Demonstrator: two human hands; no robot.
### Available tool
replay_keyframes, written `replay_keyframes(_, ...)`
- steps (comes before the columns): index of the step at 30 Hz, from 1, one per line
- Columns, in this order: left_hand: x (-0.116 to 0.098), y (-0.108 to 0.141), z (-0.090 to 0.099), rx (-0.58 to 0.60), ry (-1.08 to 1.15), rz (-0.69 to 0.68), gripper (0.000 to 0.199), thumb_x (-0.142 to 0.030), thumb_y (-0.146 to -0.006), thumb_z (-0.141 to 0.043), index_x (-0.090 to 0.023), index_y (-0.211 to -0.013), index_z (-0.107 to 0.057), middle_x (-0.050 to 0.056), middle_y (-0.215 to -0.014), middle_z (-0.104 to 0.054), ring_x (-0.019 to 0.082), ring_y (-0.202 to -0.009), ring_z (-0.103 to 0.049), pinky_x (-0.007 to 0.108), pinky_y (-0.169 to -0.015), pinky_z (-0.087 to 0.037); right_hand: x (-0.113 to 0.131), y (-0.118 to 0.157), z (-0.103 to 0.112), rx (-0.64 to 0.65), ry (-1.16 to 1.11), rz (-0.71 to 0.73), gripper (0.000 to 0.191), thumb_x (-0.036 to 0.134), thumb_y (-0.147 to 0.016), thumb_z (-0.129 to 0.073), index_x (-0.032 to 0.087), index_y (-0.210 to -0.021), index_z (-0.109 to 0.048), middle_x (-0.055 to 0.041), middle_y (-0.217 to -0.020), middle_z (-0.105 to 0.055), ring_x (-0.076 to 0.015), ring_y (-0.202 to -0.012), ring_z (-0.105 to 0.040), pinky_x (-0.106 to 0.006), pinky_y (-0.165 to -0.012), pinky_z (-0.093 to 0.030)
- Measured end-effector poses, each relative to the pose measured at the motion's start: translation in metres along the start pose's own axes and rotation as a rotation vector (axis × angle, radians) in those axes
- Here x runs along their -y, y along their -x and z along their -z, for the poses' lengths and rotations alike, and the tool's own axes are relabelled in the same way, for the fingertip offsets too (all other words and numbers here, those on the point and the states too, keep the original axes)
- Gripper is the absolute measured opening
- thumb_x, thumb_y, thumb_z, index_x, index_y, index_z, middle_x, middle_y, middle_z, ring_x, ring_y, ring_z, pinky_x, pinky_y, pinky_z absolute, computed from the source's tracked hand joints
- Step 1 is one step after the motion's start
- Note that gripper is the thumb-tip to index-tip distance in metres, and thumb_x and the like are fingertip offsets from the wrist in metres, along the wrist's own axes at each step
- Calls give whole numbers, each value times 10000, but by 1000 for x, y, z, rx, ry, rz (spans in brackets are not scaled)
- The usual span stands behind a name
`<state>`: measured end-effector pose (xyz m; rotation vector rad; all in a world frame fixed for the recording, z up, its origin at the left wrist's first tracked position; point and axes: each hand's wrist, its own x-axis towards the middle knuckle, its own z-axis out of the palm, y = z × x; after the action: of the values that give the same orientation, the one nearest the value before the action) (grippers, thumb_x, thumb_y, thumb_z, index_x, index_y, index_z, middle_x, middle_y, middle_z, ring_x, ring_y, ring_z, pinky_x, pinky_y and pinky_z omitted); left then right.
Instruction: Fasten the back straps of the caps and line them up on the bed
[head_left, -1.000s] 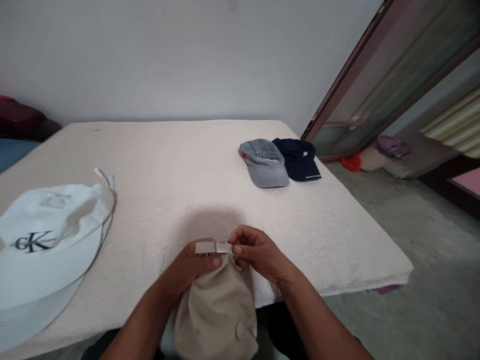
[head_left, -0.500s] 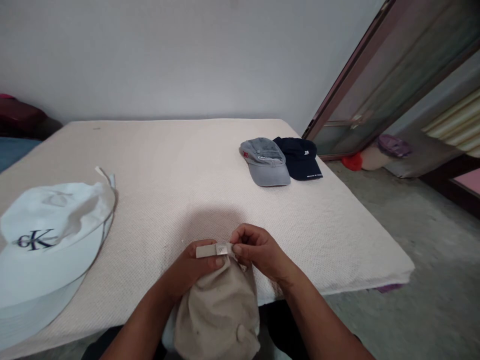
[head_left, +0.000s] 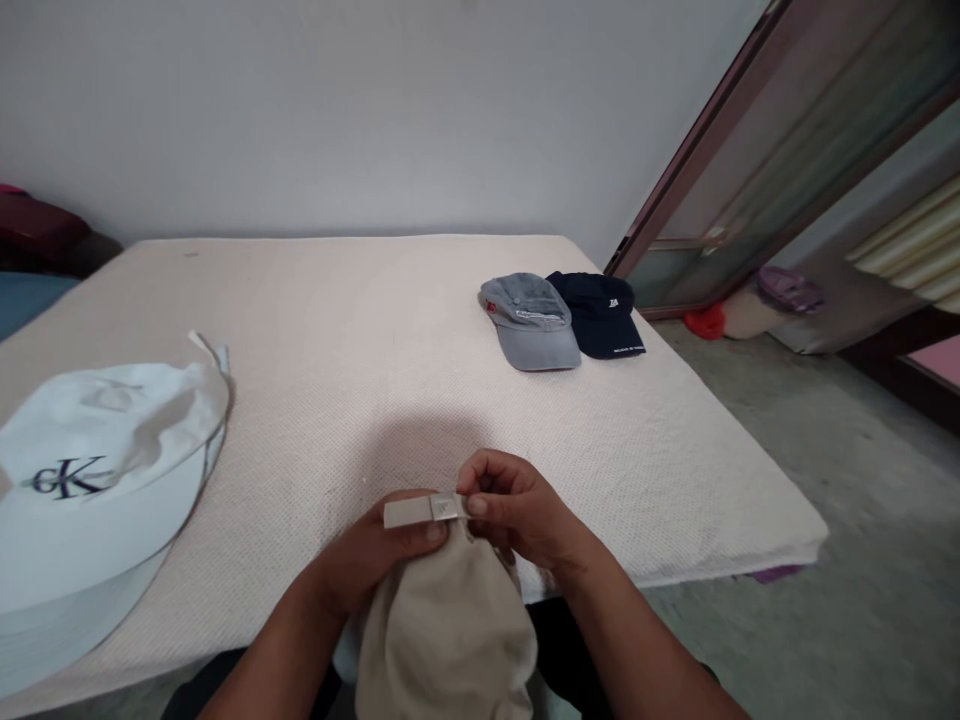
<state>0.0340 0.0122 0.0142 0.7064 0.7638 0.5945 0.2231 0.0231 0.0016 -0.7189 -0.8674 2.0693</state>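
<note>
Currently, both hands are closed on a beige cap (head_left: 454, 630), held crown down at the near edge of the cloth-covered surface (head_left: 315, 400). Left hand (head_left: 375, 550): thumb on top, fingers curled beneath, gripping the cap's band under the free end of its strap (head_left: 407, 513). Right hand (head_left: 517, 505): thumb and index finger pinch the strap immediately right of the metal buckle (head_left: 444, 506); other fingers curled. Surface: pale, textured cover. A white cap (head_left: 112, 510) with dark "CK" lettering lies at near left, brim toward the near side. At far right, a gray cap (head_left: 529, 320) partly overlaps a navy cap (head_left: 600, 315), both brims toward the near side. Room: plain pale wall (head_left: 337, 120) behind the surface; framed glass panel (head_left: 750, 190) at far right; gray floor (head_left: 885, 500) to the right, with a red item (head_left: 705, 321) and a purple item (head_left: 787, 288) beyond, identity unclear.
</note>
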Motion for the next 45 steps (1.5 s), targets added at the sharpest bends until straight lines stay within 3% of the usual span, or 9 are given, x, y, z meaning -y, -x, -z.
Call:
replay_keyframes(3, 7, 0, 3, 20, 38, -5, 289, -279, -698, -747, -148, -949, -694, 82, -860, -686, 203, -800, -616, 327, -777, -447, 2, 3, -4, 75, -104, -19, 246, 279, -718, -741, 181, -852, -558, 72, -546, -531, -23, -371, -347, -160, -373, -259)
replay_keyframes(10, 12, -1, 4, 32, 16, 6, 266, -253, -716, -739, -160, -963, -701, 64, -861, -692, 153, -755, -599, 266, -722, -430, 4, 2, -4, 84, -105, -27, 234, 240, -719, -747, 169, -873, -586, 86, -570, -483, -2, -366, -296, -142, -341, -219)
replay_keyframes(16, 3, 0, 0, -63, -59, -24, 158, -263, -756, -679, -169, -873, -727, 56, -835, -701, 184, -780, -593, 287, -738, -433, 4, 3, -2, 34, 42, 14, 213, 235, -726, -737, 168, -882, -608, 73, -571, -504, -16, -384, -343, -142, -353, -247)
replay_keyframes(19, 3, 1, 0, -99, -125, -36, 201, -321, -775, -660, -162, -872, -734, 63, -797, -698, 187, -748, -589, 291, -716, -440, 4, 3, -2, 29, 68, 16, 227, 238, -719, -743, 170, -890, -611, 67, -584, -519, -22, -403, -363, -145, -369, -265)
replay_keyframes(24, 4, -3, -5, -1, -46, 2, 231, -347, -787, -644, -130, -778, -723, 61, -707, -670, 148, -631, -546, 256, -599, -415, 2, 3, -4, 34, 67, 8, 240, 244, -707, -757, 168, -885, -615, 57, -605, -532, -26, -417, -375, -147, -372, -260)
replay_keyframes(28, 4, -5, -5, -9, -26, -1, 233, -338, -792, -636, -133, -695, -695, 49, -688, -653, 153, -655, -548, 258, -610, -415, 3, 3, -4, -4, 17, 39, 240, 248, -713, -753, 173, -889, -608, 62, -604, -528, -22, -406, -362, -149, -367, -252)
replay_keyframes(39, 3, -2, -1, 16, -177, -27, 249, -369, -804, -628, -146, -841, -734, 51, -712, -669, 157, -674, -566, 254, -636, -417, -1, 1, -2, 46, 97, -8, 219, 256, -736, -736, 173, -891, -605, 71, -581, -513, -19, -398, -348, -149, -360, -238)
replay_keyframes(45, 1, 0, 4, -9, -275, 15, 253, -391, -767, -668, -143, -785, -718, 37, -698, -656, 125, -618, -535, 230, -583, -382, -2, -1, 0, 13, 182, -47, 231, 268, -722, -738, 166, -880, -604, 74, -558, -527, -23, -381, -357, -147, -345, -246)
